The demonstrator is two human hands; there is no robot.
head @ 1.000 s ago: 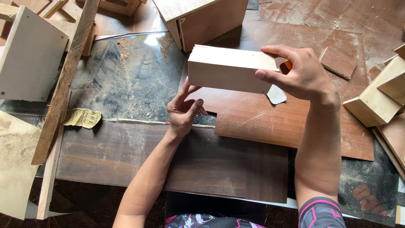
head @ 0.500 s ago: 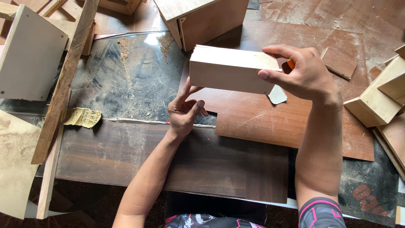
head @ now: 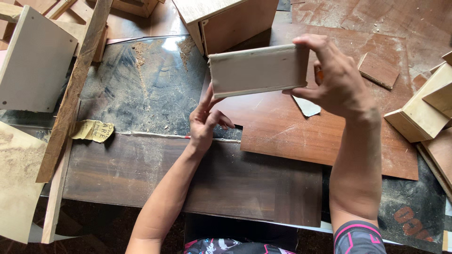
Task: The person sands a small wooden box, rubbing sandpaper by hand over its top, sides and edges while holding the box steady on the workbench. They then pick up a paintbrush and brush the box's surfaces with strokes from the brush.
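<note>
- Above the middle of the workbench (head: 141,94), a pale rectangular wooden block (head: 258,69) is held up in the air, its long side running left to right and its broad pale face turned toward the camera.
- The right hand (head: 338,80) grips the block's right end, with the fingers curled over the top edge and the thumb pressed under the lower edge.
- The left hand (head: 206,117) sits under the block's left end; its fingers are loosely bent, with the upper fingertips touching the block's lower left corner. It is not closed around anything.
- Beneath the hands lies a reddish-brown plywood sheet (head: 320,141), and nearer the person a dark brown board (head: 141,174).
- Just right of the block's lower edge, a small grey scrap (head: 307,107) rests on the plywood.
- On the far side stands an open wooden box (head: 230,21).
- To the left, a long rough plank (head: 75,89) leans diagonally across a white panel (head: 35,61), with a torn piece of yellowish sandpaper (head: 93,130) near its lower part.
- On the right edge sit pale wooden boxes (head: 421,110), and a small square offcut (head: 378,70) lies well beyond them.
</note>
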